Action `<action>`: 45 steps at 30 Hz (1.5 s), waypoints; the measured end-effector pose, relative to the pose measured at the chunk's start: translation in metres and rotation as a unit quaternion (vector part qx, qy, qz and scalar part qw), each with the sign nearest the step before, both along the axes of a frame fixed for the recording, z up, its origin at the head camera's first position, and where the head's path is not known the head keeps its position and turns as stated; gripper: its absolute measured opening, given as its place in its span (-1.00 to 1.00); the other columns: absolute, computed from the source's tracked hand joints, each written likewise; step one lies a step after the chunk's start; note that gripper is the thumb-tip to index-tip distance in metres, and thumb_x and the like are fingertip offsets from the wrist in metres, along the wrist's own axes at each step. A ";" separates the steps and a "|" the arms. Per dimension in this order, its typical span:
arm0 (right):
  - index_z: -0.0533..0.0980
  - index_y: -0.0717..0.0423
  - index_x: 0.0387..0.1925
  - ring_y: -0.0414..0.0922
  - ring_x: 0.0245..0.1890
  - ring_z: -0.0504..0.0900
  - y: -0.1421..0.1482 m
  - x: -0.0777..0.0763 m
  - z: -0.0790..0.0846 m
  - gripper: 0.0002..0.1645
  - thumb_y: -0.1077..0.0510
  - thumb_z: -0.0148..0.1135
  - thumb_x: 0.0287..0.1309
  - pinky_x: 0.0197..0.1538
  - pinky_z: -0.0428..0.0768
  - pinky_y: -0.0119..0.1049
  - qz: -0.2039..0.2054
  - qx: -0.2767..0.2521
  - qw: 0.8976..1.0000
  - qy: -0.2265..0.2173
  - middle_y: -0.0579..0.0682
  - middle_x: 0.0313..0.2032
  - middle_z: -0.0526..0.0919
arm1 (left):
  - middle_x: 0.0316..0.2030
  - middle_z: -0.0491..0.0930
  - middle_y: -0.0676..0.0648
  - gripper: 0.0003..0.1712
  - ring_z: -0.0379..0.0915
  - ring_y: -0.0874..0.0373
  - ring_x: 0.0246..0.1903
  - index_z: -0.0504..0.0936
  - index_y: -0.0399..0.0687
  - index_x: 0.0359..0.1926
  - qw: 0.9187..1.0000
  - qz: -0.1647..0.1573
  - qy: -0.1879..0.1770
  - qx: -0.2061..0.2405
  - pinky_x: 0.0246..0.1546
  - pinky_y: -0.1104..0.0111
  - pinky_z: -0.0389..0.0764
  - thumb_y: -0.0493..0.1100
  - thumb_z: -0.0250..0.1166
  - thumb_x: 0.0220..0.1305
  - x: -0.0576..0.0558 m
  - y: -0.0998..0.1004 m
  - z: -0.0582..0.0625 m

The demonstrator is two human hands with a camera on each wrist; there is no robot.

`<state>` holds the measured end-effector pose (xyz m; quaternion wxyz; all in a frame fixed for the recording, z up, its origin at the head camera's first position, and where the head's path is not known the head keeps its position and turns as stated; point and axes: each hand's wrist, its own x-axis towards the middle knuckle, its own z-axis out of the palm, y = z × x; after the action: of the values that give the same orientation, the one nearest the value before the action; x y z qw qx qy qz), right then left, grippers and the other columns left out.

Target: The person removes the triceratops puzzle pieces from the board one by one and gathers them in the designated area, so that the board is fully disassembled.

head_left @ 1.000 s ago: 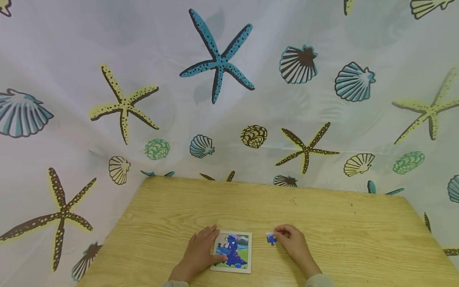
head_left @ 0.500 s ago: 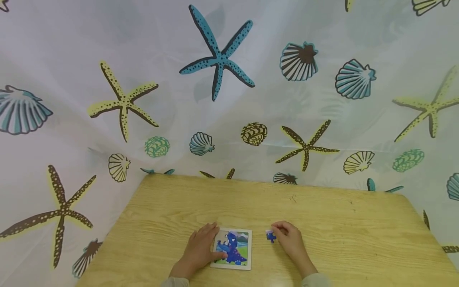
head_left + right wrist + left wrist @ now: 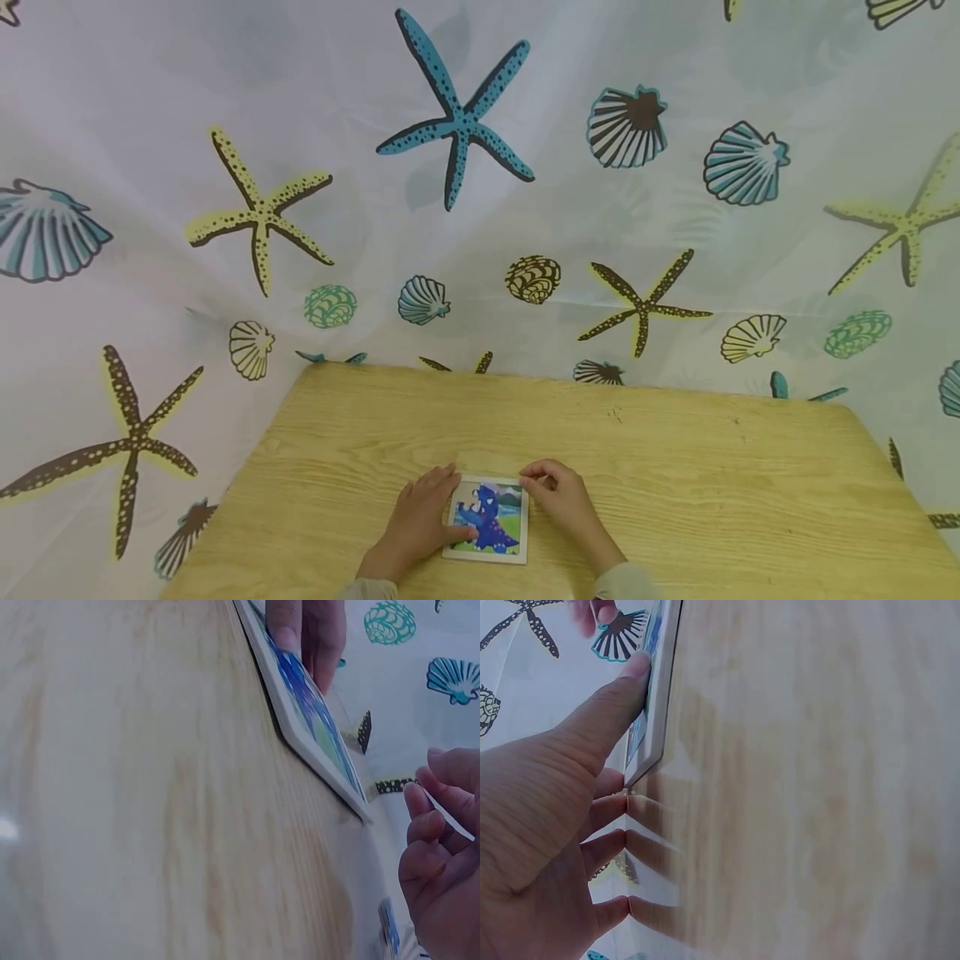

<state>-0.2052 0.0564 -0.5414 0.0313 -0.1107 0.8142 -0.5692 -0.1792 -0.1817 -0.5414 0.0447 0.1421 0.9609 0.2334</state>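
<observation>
A square tray puzzle point(image 3: 522, 542) with a pale frame and a blue dinosaur picture lies flat on the wooden table point(image 3: 690, 500). Bare backing shows at its upper left. My left hand point(image 3: 420, 522) rests along its left side, the thumb pressing the picture and the straight fingers spread past the edge. In the left wrist view, several of those fingertips touch the table. My right hand point(image 3: 561, 498) is at the frame's upper right corner, pinching a small puzzle piece. Only a thin edge of the piece point(image 3: 594, 610) shows between the fingertips in the left wrist view; its printed face is hidden.
A white curtain point(image 3: 480, 233) printed with starfish and shells hangs behind the table and on both sides. The table's far edge point(image 3: 675, 392) meets it.
My right hand has moved left, from beside the puzzle to its upper right corner. The piece's blue face, visible earlier, has gone out of sight. My left hand stays put.
</observation>
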 end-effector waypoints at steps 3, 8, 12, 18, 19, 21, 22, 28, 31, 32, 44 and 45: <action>0.60 0.17 -0.21 -0.26 -0.51 0.40 -0.009 0.000 -0.001 -0.79 0.11 0.24 0.21 -0.49 0.41 -0.48 0.019 0.003 1.000 -0.007 -0.07 -0.33 0.59 | 0.33 0.26 -0.20 0.02 0.11 -0.21 0.32 0.36 -0.23 0.29 1.000 -0.001 -0.001 -0.001 0.22 -0.26 0.08 0.28 0.42 -0.09 0.001 0.000 -0.001; 0.61 0.12 -0.19 -0.24 -0.47 0.41 -0.022 0.000 -0.002 -0.79 0.09 0.25 0.20 -0.45 0.41 -0.47 0.037 0.016 0.999 -0.007 -0.10 -0.31 0.58 | 0.33 0.27 -0.20 0.00 0.11 -0.21 0.32 0.37 -0.23 0.28 1.000 -0.001 0.002 0.000 0.21 -0.27 0.08 0.26 0.43 -0.08 0.001 0.000 0.000; 0.61 0.12 -0.19 -0.23 -0.43 0.42 -0.031 0.000 -0.003 -0.80 0.10 0.25 0.20 -0.40 0.44 -0.47 0.046 0.027 0.999 -0.002 -0.09 -0.28 0.58 | 0.33 0.27 -0.21 -0.01 0.11 -0.21 0.32 0.36 -0.23 0.28 1.000 -0.003 0.003 0.000 0.21 -0.27 0.08 0.24 0.43 -0.07 0.000 0.000 0.000; 0.60 0.15 -0.19 -0.24 -0.36 0.47 -0.038 0.000 -0.006 -0.81 0.13 0.25 0.20 -0.30 0.50 -0.46 0.065 0.034 0.997 0.012 -0.08 -0.27 0.58 | 0.32 0.27 -0.23 -0.03 0.12 -0.22 0.31 0.37 -0.24 0.27 1.000 -0.008 0.006 0.006 0.19 -0.29 0.09 0.22 0.44 -0.08 0.001 0.001 0.001; 0.60 0.14 -0.20 -0.24 -0.34 0.48 -0.039 0.000 -0.007 -0.81 0.13 0.26 0.20 -0.29 0.50 -0.46 0.065 0.037 0.997 0.014 -0.08 -0.27 0.58 | 0.32 0.27 -0.23 -0.03 0.12 -0.22 0.31 0.37 -0.24 0.27 1.000 -0.009 0.007 0.005 0.19 -0.29 0.10 0.22 0.44 -0.08 0.001 0.002 0.001; 0.60 0.15 -0.20 -0.24 -0.33 0.49 -0.040 0.000 -0.008 -0.81 0.14 0.27 0.18 -0.27 0.50 -0.45 0.067 0.040 0.997 0.020 -0.09 -0.28 0.58 | 0.32 0.27 -0.23 -0.03 0.12 -0.23 0.31 0.38 -0.24 0.26 1.000 -0.010 0.009 0.006 0.18 -0.29 0.10 0.22 0.44 -0.08 0.001 0.002 0.002; 0.60 0.14 -0.20 -0.25 -0.33 0.49 -0.040 0.000 -0.008 -0.81 0.14 0.27 0.18 -0.26 0.51 -0.45 0.068 0.043 0.996 0.022 -0.10 -0.29 0.57 | 0.32 0.27 -0.23 -0.03 0.12 -0.23 0.31 0.38 -0.24 0.26 1.000 -0.010 0.008 0.008 0.18 -0.30 0.10 0.22 0.44 -0.08 0.002 0.002 0.002; 0.61 0.07 -0.21 -0.27 -0.40 0.44 -0.045 -0.001 -0.008 -0.81 0.12 0.32 0.12 -0.32 0.47 -0.43 0.070 0.087 0.993 0.024 -0.18 -0.41 0.50 | 0.33 0.26 -0.21 -0.02 0.10 -0.21 0.32 0.37 -0.22 0.27 1.000 -0.006 0.003 0.007 0.20 -0.29 0.08 0.23 0.44 -0.08 0.000 0.000 -0.001; 0.62 0.03 -0.22 -0.29 -0.45 0.40 -0.046 -0.002 -0.008 -0.80 0.10 0.35 0.09 -0.37 0.41 -0.41 0.071 0.118 0.990 0.033 -0.21 -0.46 0.47 | 0.33 0.26 -0.20 -0.02 0.10 -0.20 0.33 0.37 -0.21 0.28 1.000 -0.005 0.003 0.005 0.19 -0.28 0.09 0.24 0.43 -0.08 -0.001 -0.001 -0.003; 0.62 0.03 -0.22 -0.29 -0.47 0.40 -0.047 -0.003 -0.008 -0.80 0.10 0.36 0.08 -0.38 0.40 -0.41 0.072 0.126 0.989 0.036 -0.21 -0.48 0.46 | 0.33 0.26 -0.20 -0.02 0.10 -0.19 0.33 0.37 -0.20 0.28 1.000 -0.006 0.004 0.004 0.19 -0.28 0.09 0.24 0.43 -0.08 -0.001 -0.001 -0.004; 0.65 -0.05 -0.21 -0.25 -0.52 0.32 -0.052 -0.002 0.000 -0.77 0.10 0.40 0.02 -0.47 0.27 -0.41 0.085 0.221 0.971 0.026 -0.18 -0.51 0.36 | 0.33 0.26 -0.20 -0.02 0.11 -0.19 0.33 0.37 -0.21 0.27 1.000 -0.003 0.007 -0.001 0.19 -0.27 0.10 0.24 0.43 -0.08 0.000 0.000 -0.003; 0.65 -0.06 -0.21 -0.24 -0.52 0.32 -0.052 -0.002 0.001 -0.77 0.10 0.40 0.02 -0.47 0.26 -0.40 0.085 0.225 0.970 0.022 -0.18 -0.51 0.36 | 0.33 0.26 -0.20 -0.03 0.10 -0.19 0.33 0.37 -0.21 0.27 1.000 -0.003 0.007 0.000 0.19 -0.27 0.10 0.24 0.43 -0.08 0.000 0.000 -0.003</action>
<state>-0.2075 0.0040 -0.5406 0.0855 -0.1819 0.9093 -0.3643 -0.1795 -0.1814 -0.5442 0.0385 0.1469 0.9609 0.2317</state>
